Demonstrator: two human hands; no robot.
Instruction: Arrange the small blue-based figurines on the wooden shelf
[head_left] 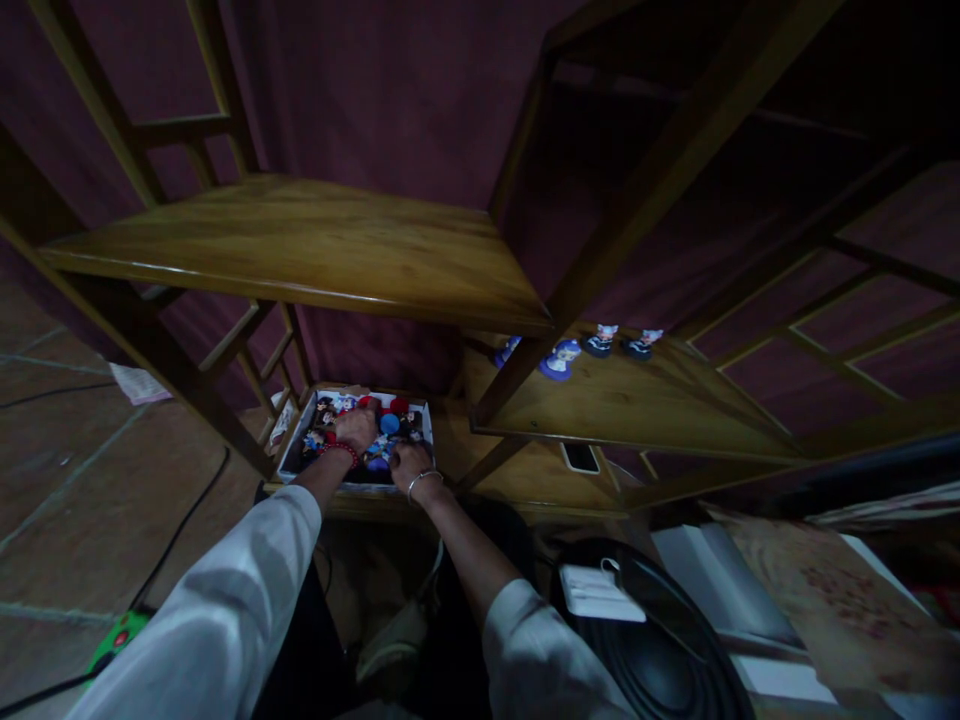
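A shallow white-edged box [291, 452] full of small figurines [380, 452] rests on the low wooden shelf. Among the figurines, a round blue piece [389, 424] stands out. My left hand [357, 426], with a red bead bracelet at the wrist, reaches down into the box over the figurines; its fingertips are hidden. My right hand [410, 464], wearing a silver bangle, is at the near right part of the box with its fingers curled in. Whatever lies within those fingers is too dark and small to name.
Several figurines, among them a purple one [560, 360], stand on the right shelf [637, 400]. Above the box juts a wooden shelf [315, 245]. A phone [580, 458] lies on the lower shelf. At lower right are a black round stool [652, 640] and a white device [600, 593].
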